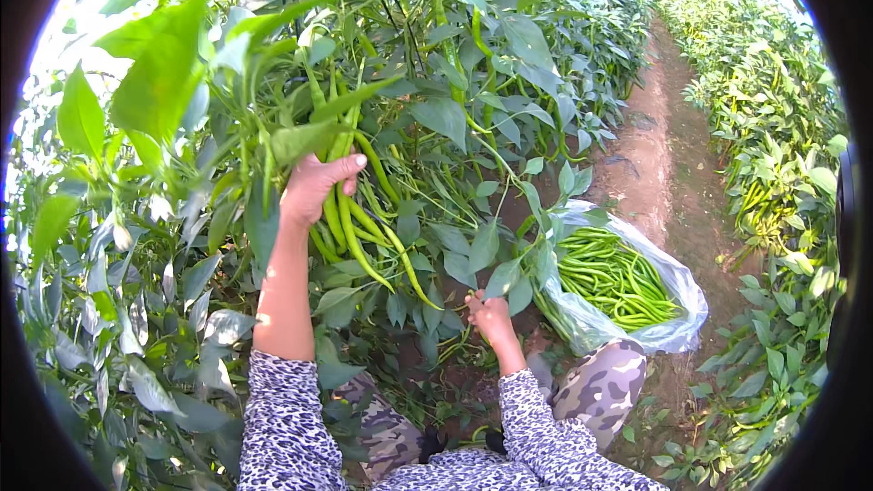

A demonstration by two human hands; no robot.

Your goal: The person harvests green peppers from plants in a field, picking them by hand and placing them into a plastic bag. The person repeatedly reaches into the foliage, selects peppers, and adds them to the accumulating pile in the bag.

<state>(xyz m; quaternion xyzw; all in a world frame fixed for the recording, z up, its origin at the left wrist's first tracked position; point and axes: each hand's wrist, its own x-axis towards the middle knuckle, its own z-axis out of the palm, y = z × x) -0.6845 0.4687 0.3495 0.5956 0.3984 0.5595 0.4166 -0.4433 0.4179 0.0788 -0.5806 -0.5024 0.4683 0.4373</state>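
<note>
My left hand (320,184) is closed around a bunch of long green chili peppers (351,225), whose tips hang down below it and whose stems point up among the leaves. Lower and to the right, my right hand (490,317) is at the leaves near the foot of the pepper plants (443,116), with its fingers bent together; whether it holds anything is too small to tell. Right of it a clear plastic bag (690,307) stands with its mouth wide, holding many picked green chili peppers (614,276).
A bare soil path (658,129) runs away at the upper right between two rows of pepper plants. The right-hand row (764,116) carries more peppers. Dense leaves fill the left side, and large leaves (157,68) hang close to the camera. My knee (600,389) is beside the bag.
</note>
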